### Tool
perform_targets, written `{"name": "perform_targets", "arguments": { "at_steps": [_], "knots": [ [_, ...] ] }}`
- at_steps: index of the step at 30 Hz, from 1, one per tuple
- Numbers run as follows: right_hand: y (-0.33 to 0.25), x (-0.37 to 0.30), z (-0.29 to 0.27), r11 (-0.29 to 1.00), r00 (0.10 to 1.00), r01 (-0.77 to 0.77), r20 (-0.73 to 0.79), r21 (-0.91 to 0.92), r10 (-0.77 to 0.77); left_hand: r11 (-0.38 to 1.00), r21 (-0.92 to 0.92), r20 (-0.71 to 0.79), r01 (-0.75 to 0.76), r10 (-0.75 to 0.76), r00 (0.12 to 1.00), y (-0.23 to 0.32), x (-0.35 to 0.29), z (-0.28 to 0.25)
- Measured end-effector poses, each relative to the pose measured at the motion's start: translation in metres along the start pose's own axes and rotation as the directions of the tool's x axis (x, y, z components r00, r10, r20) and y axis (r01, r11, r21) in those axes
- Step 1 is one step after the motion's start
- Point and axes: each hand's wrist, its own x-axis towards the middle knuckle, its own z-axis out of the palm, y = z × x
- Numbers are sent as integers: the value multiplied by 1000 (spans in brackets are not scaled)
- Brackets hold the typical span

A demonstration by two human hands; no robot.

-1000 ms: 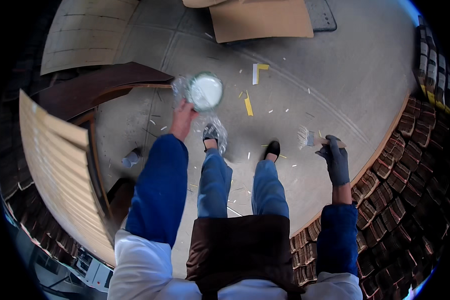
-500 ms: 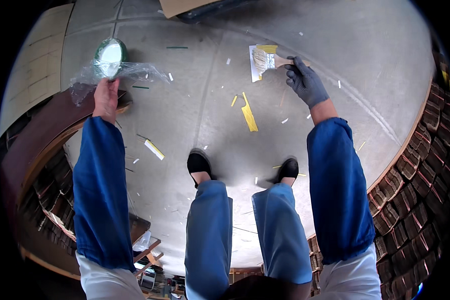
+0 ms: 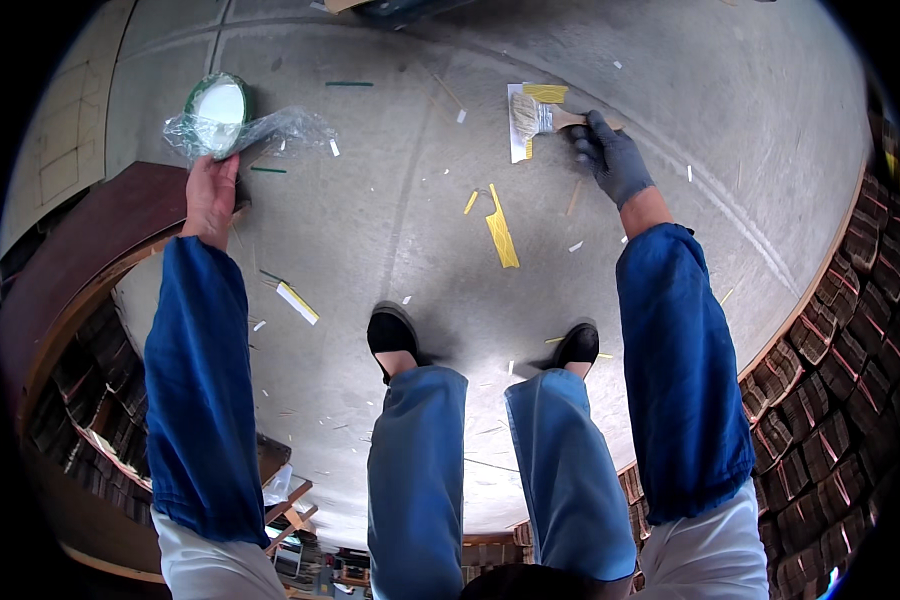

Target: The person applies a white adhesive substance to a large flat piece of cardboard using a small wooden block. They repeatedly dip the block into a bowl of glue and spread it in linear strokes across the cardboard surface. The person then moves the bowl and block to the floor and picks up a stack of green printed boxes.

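Observation:
My bare left hand (image 3: 211, 195) grips the near edge of a green-rimmed tub (image 3: 219, 112) with white contents. Crumpled clear plastic film (image 3: 295, 128) hangs around the tub and trails off to the right. My right hand (image 3: 618, 160), in a dark grey glove, is closed around the wooden handle of a wide flat paintbrush (image 3: 530, 114). The brush's pale bristles point left, away from the hand. Behind the brush, a white and yellow scrap (image 3: 516, 142) shows on the floor; whether they touch, I cannot tell.
Yellow scraps (image 3: 502, 228) and small white bits litter the grey concrete floor (image 3: 370, 220). A maroon-topped bench (image 3: 100, 230) curves along the left, close to my left arm. Stacks of tied dark bundles (image 3: 820, 400) line the right side. My black shoes (image 3: 392, 332) stand apart.
The floor scraps have shifted slightly in the picture. The tub and plastic film have moved a little to the left. Both hands keep their holds.

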Motion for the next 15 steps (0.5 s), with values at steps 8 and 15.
{"name": "perform_targets", "arguments": {
  "at_steps": [8, 15],
  "knots": [
    [12, -1, 9, 998, 993, 20, -121, 52, -14, 969, 242, -137, -55, 90, 986, -44, -106, 23],
    [5, -1, 9, 997, 995, 41, -96, 73, -33, 917, 351, 141, 187, -249, 958, -217, -247, 235]
  ]
}}
